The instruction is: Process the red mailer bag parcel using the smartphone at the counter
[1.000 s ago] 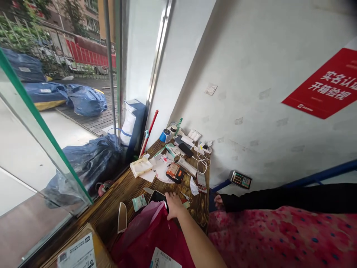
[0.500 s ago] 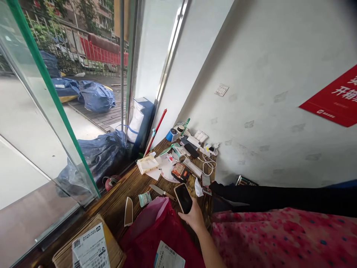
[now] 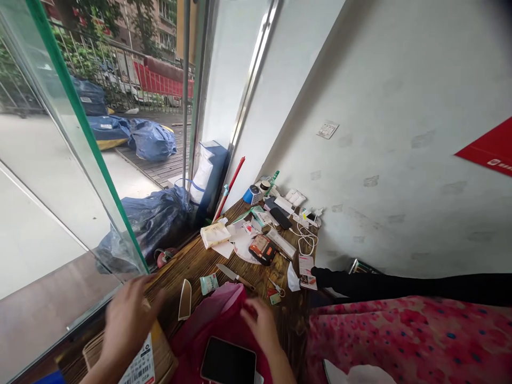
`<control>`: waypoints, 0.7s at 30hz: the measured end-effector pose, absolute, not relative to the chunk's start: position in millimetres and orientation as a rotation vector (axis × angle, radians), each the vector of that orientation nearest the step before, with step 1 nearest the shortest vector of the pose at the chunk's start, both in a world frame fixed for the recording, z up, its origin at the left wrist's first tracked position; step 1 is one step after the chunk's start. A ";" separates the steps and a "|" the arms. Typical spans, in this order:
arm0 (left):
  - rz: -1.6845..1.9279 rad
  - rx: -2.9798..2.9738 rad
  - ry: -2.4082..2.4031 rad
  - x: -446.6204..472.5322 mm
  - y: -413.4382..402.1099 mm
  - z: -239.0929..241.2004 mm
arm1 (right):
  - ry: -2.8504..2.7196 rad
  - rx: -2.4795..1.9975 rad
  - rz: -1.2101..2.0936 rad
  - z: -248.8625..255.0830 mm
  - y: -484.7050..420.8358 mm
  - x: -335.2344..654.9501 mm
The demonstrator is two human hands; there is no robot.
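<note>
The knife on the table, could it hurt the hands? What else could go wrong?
Maybe. The knife lies bare on the wooden table, just beyond the red bag that the right hand touches; a careless reach could meet its blade. The phone rests flat on that soft bag, so tugging the bag might tip it off. The left hand is over the cardboard box at the table's edge, which could get nudged off.
</note>
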State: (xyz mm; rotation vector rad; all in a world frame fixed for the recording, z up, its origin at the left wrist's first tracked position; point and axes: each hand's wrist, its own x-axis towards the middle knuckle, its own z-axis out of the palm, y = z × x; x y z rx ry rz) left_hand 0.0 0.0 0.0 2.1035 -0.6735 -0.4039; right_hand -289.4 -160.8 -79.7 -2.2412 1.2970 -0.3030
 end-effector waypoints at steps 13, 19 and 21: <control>-1.034 2.045 -0.402 -19.6 -94.4 -44.9 | 1.540 -2.174 -0.403 -100.3 -195.3 -264.6; -1.112 1.510 -0.009 -19.2 -93.4 -4.7 | 1.218 -1.958 -0.874 -75.4 -116.6 -281.9; -1.138 1.363 0.089 -25.9 -89.7 4.9 | 1.183 -1.819 -1.017 -74.5 -94.6 -279.0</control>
